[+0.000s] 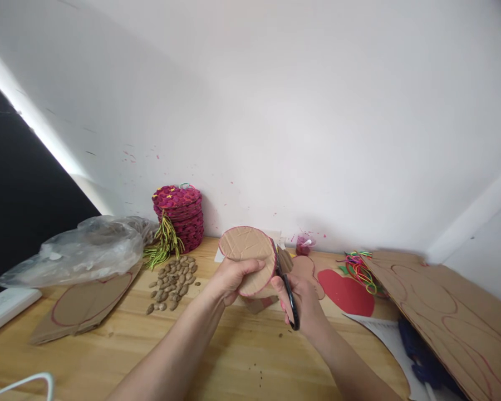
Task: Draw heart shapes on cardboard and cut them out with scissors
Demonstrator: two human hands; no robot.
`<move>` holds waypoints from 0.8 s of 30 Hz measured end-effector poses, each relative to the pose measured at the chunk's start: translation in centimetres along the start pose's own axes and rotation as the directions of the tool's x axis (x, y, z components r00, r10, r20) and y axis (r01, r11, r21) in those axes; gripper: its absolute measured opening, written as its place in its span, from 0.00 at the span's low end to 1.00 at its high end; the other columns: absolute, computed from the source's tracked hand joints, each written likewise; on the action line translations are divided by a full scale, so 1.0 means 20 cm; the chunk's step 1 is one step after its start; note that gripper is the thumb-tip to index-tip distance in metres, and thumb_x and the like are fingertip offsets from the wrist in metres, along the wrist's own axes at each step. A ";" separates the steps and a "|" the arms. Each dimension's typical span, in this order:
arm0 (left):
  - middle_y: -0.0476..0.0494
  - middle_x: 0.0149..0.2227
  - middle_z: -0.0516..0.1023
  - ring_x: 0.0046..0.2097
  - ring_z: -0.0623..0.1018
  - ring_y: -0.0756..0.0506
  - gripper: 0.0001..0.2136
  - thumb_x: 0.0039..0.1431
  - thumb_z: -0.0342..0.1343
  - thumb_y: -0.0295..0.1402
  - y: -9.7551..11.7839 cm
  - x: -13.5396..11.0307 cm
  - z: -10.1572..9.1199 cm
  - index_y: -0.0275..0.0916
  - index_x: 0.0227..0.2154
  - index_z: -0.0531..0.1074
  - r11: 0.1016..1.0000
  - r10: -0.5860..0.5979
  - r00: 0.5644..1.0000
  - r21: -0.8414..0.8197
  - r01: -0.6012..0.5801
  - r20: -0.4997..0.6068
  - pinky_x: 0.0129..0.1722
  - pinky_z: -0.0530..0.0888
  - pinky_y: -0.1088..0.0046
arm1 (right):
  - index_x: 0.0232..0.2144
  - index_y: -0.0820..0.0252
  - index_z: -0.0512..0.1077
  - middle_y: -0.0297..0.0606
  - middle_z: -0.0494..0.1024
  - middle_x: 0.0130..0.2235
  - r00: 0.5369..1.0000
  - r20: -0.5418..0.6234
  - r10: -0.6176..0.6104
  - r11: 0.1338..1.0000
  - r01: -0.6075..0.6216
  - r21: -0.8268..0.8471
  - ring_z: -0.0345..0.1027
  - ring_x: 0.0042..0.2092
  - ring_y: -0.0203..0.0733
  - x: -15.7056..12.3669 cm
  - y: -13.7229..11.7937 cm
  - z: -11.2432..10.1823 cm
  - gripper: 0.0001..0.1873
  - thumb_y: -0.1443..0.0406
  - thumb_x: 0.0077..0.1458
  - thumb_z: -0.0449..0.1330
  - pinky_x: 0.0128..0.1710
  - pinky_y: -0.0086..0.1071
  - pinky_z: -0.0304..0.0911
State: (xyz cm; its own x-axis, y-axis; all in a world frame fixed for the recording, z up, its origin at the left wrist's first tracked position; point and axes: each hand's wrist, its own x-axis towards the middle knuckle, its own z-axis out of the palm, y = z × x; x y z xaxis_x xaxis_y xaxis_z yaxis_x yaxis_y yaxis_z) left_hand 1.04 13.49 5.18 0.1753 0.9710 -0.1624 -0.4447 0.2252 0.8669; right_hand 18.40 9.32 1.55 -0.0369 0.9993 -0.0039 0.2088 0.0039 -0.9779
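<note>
My left hand [237, 277] grips a round piece of cardboard [247, 245] by its lower left edge, thumb on top. A dark red line runs along the rim of the disc. In my right hand [303, 301] is a pair of black-handled scissors [291, 303], fingers wrapped through the handles. The blades lie against the disc's right edge; how far they are apart I cannot make out. Behind the scissors a brown cardboard shape with a red outline [304, 273] lies on the table, next to a red heart-like cutout [346, 292].
Brown seeds or nuts [175, 281] lie left, before a purple round stack [178, 217] with a yellow-green tassel [165, 242]. A plastic bag [92, 248] rests over marked cardboard [81, 303]. Right are coloured cords [361, 273], a large drawn-on cardboard sheet [455, 312] and a small purple-stained cup [304, 245].
</note>
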 end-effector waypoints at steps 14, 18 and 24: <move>0.32 0.49 0.85 0.47 0.83 0.37 0.27 0.38 0.76 0.32 -0.03 -0.02 0.00 0.33 0.46 0.81 0.996 -0.004 0.984 0.092 -0.012 0.178 0.44 0.79 0.66 | 0.25 0.61 0.72 0.30 0.73 0.20 0.979 -0.189 -0.076 0.962 0.121 0.243 0.61 0.15 0.28 0.08 -0.08 -0.12 0.33 0.37 0.48 0.68 0.13 0.24 0.55; 0.34 0.48 0.86 0.49 0.83 0.36 0.27 0.42 0.75 0.33 -0.06 -0.01 -0.01 0.35 0.48 0.81 0.988 0.008 0.974 0.146 -0.042 0.224 0.47 0.79 0.64 | 0.26 0.63 0.75 0.34 0.77 0.24 0.981 -0.149 -0.122 0.948 0.160 0.274 0.64 0.16 0.29 0.09 -0.08 -0.15 0.30 0.40 0.49 0.70 0.14 0.24 0.56; 0.36 0.47 0.86 0.48 0.84 0.38 0.29 0.43 0.75 0.32 -0.10 -0.02 0.01 0.36 0.52 0.79 0.981 0.020 0.962 0.181 -0.072 0.272 0.48 0.79 0.65 | 0.27 0.61 0.74 0.27 0.70 0.20 0.993 -0.109 -0.055 0.958 0.083 0.274 0.63 0.16 0.30 0.08 -0.07 -0.13 0.28 0.45 0.39 0.76 0.13 0.23 0.54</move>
State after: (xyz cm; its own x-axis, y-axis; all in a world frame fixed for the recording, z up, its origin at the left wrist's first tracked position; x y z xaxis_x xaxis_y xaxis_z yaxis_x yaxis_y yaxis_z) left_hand 2.03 12.68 3.66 0.3988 0.9170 -0.0105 -0.2899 0.1369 0.9472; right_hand 20.69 11.09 3.43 0.0584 0.9956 0.0728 -0.0708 0.0769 -0.9945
